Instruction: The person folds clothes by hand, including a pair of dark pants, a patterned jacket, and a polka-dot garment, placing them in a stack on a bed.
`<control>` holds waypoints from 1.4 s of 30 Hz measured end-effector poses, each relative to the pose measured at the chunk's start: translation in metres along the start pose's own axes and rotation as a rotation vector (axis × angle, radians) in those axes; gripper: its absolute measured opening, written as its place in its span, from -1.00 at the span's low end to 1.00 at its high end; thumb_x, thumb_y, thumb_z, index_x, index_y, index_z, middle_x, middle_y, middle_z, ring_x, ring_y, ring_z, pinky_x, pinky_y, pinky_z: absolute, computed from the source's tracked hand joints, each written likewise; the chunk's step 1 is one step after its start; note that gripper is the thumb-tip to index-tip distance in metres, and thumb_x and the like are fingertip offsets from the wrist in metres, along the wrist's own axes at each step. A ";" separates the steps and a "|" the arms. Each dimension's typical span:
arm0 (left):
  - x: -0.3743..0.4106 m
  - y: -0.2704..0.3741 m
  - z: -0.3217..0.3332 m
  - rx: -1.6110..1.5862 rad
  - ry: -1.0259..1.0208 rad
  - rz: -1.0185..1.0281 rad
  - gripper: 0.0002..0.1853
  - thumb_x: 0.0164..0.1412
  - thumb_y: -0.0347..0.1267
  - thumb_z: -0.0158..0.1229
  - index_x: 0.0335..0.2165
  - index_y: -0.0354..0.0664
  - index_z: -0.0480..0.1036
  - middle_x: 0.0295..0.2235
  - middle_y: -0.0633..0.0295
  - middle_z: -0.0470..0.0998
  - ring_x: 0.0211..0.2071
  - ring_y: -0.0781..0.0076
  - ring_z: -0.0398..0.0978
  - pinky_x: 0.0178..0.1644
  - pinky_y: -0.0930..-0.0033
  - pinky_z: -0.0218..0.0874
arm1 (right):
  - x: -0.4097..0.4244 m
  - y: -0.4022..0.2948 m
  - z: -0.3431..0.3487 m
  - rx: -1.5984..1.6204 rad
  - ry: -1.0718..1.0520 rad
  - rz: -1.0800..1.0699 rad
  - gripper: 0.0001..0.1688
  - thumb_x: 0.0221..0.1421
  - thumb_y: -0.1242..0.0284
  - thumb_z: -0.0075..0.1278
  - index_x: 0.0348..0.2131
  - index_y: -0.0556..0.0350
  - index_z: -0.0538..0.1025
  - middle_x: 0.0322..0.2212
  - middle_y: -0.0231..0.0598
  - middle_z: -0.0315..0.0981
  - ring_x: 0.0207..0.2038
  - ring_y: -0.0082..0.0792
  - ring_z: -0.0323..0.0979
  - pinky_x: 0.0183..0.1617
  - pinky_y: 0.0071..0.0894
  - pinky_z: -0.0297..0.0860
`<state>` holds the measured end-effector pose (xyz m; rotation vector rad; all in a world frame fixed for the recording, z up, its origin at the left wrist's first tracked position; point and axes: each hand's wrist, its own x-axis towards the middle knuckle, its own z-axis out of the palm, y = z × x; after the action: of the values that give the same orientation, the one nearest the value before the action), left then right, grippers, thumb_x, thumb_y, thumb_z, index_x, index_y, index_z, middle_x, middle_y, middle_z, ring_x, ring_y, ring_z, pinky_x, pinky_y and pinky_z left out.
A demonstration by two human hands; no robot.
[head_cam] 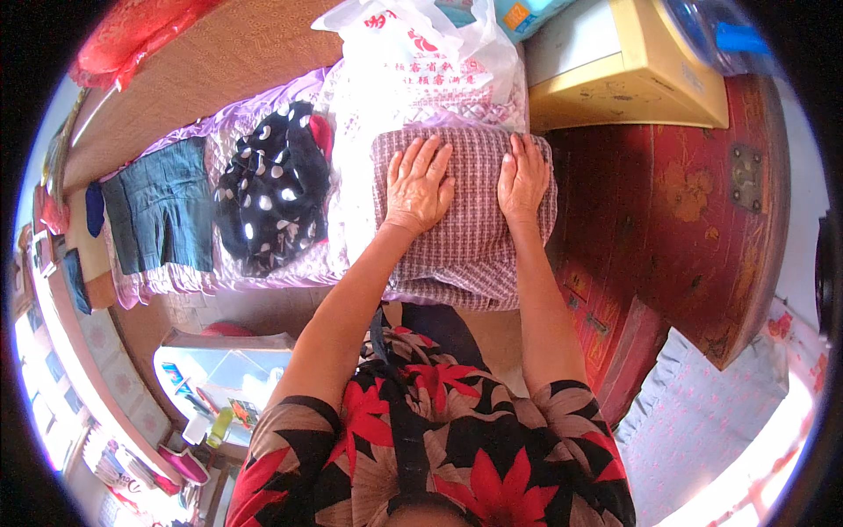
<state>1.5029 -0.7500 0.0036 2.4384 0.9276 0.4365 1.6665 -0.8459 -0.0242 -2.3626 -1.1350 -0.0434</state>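
A folded cloth in a brown and pink check [474, 244] lies before me on a bed-like surface with a pale, purple-edged cover [280, 277]. My left hand [419, 188] rests flat on its upper left part, fingers slightly apart. Near the right edge of the same cloth, my right hand [523, 176] lies palm down, its fingers close together. Neither hand grips anything. To the left are a crumpled black garment with white dots [273, 191] and a folded dark teal cloth [161, 204].
Beyond the checked cloth stands a white plastic bag with red print [428, 72]. A red painted wooden cabinet [678, 197] is at the right, with a yellow box-like object [632, 92] by it. At lower left is a glass-topped table [230, 369] bearing small items.
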 end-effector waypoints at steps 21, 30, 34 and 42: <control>-0.114 0.006 -0.053 0.049 -0.309 0.259 -0.29 -0.17 -0.09 0.18 0.02 0.08 0.19 0.09 0.17 0.08 0.13 0.13 -0.01 0.06 -0.31 -0.25 | -0.098 -0.091 -0.039 -0.053 -0.068 -0.055 -0.53 -0.01 0.23 -0.16 -0.04 -0.20 0.34 0.04 -0.18 0.10 0.09 -0.06 0.03 0.10 0.27 -0.17; -0.144 -0.028 -0.037 -0.012 -0.240 0.168 -0.24 -0.19 -0.08 0.19 0.05 0.19 0.13 0.12 0.13 0.01 0.13 0.01 -0.05 0.09 -0.22 -0.17 | -0.099 -0.071 -0.025 -0.181 -0.115 -0.104 -0.53 0.01 0.15 -0.21 -0.06 -0.23 0.37 0.06 -0.26 0.09 0.09 -0.07 0.03 0.07 0.36 -0.15; -0.162 -0.048 -0.044 0.011 -0.273 0.095 -0.26 -0.16 -0.19 0.18 0.05 0.15 0.12 0.11 0.07 0.03 0.13 0.00 -0.02 0.11 -0.14 -0.15 | -0.099 -0.071 -0.024 -0.198 -0.097 -0.140 -0.52 0.03 0.14 -0.25 -0.05 -0.20 0.36 0.06 -0.21 0.09 0.09 -0.10 0.04 0.06 0.37 -0.14; -0.210 -0.101 -0.048 -0.036 -0.281 -0.214 -0.42 -0.04 -0.27 0.07 0.00 -0.09 0.17 0.05 -0.03 0.13 0.04 -0.03 0.12 0.07 0.09 0.02 | -0.095 -0.068 -0.028 -0.127 -0.118 -0.118 -0.51 0.08 0.11 -0.29 -0.03 -0.19 0.33 0.07 -0.19 0.08 0.12 -0.13 0.01 0.07 0.36 -0.17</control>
<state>1.2767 -0.8131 -0.0366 2.2612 1.0297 0.0327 1.5598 -0.8925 0.0063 -2.4332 -1.3648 -0.0176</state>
